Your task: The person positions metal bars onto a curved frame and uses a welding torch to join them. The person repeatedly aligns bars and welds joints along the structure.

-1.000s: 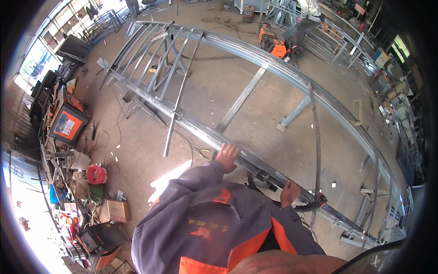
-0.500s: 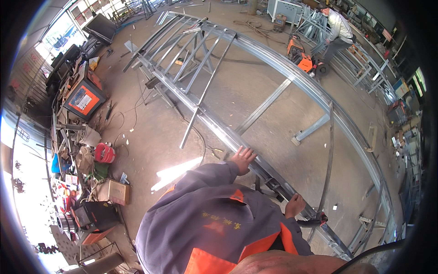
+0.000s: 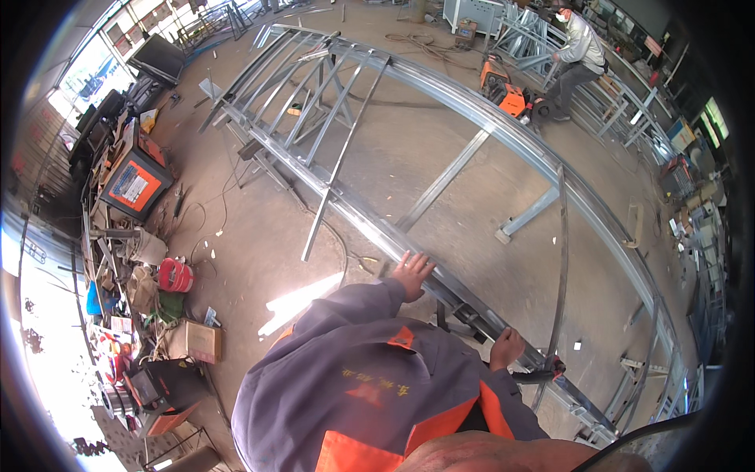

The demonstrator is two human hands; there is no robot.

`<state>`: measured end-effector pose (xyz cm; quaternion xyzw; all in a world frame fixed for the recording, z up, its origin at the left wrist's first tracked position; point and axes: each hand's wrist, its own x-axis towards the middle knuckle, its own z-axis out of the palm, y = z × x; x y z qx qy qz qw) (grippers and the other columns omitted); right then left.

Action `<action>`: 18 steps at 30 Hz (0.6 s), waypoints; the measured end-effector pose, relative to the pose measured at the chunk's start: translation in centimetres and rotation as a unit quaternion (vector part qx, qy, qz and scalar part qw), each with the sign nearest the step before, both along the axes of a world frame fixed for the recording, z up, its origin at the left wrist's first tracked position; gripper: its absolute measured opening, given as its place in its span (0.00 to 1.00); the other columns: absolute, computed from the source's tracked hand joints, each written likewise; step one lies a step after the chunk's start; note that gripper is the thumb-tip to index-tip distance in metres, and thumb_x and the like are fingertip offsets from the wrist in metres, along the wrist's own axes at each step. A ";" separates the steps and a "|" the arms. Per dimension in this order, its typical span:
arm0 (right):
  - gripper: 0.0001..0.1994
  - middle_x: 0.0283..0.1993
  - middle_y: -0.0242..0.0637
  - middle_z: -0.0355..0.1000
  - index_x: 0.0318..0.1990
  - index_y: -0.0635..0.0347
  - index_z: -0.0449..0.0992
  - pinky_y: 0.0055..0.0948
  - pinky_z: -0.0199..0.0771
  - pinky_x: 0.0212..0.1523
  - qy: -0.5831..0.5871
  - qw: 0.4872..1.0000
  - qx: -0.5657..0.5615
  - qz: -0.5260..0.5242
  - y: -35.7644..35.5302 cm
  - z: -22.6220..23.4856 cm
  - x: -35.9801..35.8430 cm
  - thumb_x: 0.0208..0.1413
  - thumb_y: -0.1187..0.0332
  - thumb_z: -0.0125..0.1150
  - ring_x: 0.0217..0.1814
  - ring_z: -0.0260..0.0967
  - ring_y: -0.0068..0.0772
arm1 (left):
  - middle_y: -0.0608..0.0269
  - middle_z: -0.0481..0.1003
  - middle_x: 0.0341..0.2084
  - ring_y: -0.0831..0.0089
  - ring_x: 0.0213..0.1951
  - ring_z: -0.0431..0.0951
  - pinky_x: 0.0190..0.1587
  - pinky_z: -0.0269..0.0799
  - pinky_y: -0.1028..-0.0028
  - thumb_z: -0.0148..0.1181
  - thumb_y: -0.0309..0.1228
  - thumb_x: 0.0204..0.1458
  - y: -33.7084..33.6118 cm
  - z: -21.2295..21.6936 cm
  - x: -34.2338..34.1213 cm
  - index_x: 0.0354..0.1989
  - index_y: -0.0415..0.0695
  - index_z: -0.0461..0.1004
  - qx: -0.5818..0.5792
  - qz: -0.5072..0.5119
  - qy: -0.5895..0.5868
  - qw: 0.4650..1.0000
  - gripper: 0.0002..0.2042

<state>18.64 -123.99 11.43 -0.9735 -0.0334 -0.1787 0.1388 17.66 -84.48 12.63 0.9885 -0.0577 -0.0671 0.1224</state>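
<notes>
A long galvanised steel frame (image 3: 358, 216) of rails and crossbars lies raised in front of me, running from the far left to the near right. My left hand (image 3: 414, 275) rests on its near rail with the fingers spread. Further along the same rail, my right hand (image 3: 508, 348) is closed at the rail's near edge; what its fingers grip is hidden. Just beyond it, a dark clamp-like piece (image 3: 543, 373) sits at the rail, beside a thin crossbar (image 3: 559, 291). Dark metal parts (image 3: 472, 316) show on the rail between my hands.
An orange machine (image 3: 503, 90) stands beyond the frame, near a person (image 3: 580, 55) in a pale jacket by stacked metal profiles. Along the left lie an orange-and-black box (image 3: 135, 187), a red bucket (image 3: 174, 275), a carton (image 3: 203, 341) and cables. A support leg (image 3: 527, 214) stands under the frame.
The whole view has shifted slightly. Both hands keep their places on the rail. The person at the far right has straightened up a little.
</notes>
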 end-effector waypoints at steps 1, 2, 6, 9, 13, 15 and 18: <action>0.13 0.35 0.47 0.77 0.34 0.63 0.79 0.52 0.67 0.46 -0.009 1.000 0.001 0.000 0.1 0.0 0.0 0.65 0.65 0.52 0.40 0.73 0.55 | 0.52 0.56 0.74 0.56 0.78 0.47 0.78 0.34 0.45 0.68 0.46 0.48 0.0 0.1 0.0 0.77 0.51 0.53 -0.003 0.001 -0.001 1.000 0.47; 0.13 0.35 0.47 0.77 0.33 0.63 0.79 0.51 0.67 0.46 -0.008 1.000 0.004 -0.003 0.1 0.0 0.0 0.64 0.65 0.52 0.40 0.73 0.55 | 0.52 0.56 0.74 0.56 0.78 0.47 0.78 0.34 0.45 0.68 0.46 0.48 0.0 0.1 0.0 0.77 0.51 0.53 -0.007 0.002 0.007 1.000 0.46; 0.13 0.36 0.46 0.77 0.34 0.62 0.79 0.51 0.67 0.48 -0.016 1.000 0.004 -0.005 0.3 0.0 -0.1 0.65 0.64 0.52 0.42 0.73 0.54 | 0.52 0.56 0.75 0.56 0.78 0.47 0.77 0.34 0.44 0.66 0.49 0.50 0.0 0.5 0.0 0.77 0.50 0.53 0.013 -0.001 0.008 1.000 0.45; 0.14 0.36 0.44 0.78 0.34 0.61 0.80 0.50 0.67 0.48 -0.013 1.000 -0.007 -0.009 0.2 0.0 -0.1 0.66 0.63 0.52 0.42 0.73 0.54 | 0.52 0.56 0.74 0.56 0.78 0.47 0.78 0.34 0.44 0.66 0.49 0.50 -0.1 0.7 0.0 0.77 0.50 0.53 0.009 0.002 0.013 1.000 0.46; 0.13 0.38 0.44 0.77 0.35 0.60 0.80 0.50 0.66 0.51 0.006 1.000 0.002 -0.012 0.1 0.0 -0.1 0.65 0.63 0.52 0.44 0.73 0.53 | 0.52 0.55 0.75 0.55 0.78 0.46 0.78 0.33 0.44 0.67 0.48 0.49 -0.1 0.7 0.0 0.77 0.51 0.53 -0.002 0.003 0.015 1.000 0.46; 0.13 0.38 0.44 0.77 0.35 0.60 0.80 0.50 0.66 0.52 0.009 1.000 0.009 -0.015 0.2 0.0 -0.1 0.65 0.63 0.52 0.45 0.72 0.53 | 0.52 0.55 0.75 0.55 0.78 0.46 0.78 0.32 0.44 0.66 0.48 0.50 -0.1 0.7 0.1 0.77 0.51 0.53 0.006 0.002 0.018 1.000 0.46; 0.13 0.38 0.43 0.76 0.34 0.60 0.79 0.50 0.65 0.53 0.000 1.000 0.018 -0.015 0.3 0.0 -0.1 0.65 0.64 0.52 0.44 0.72 0.53 | 0.52 0.55 0.75 0.56 0.78 0.46 0.78 0.32 0.44 0.65 0.49 0.51 -0.1 0.6 0.1 0.77 0.50 0.53 0.021 -0.001 0.023 1.000 0.45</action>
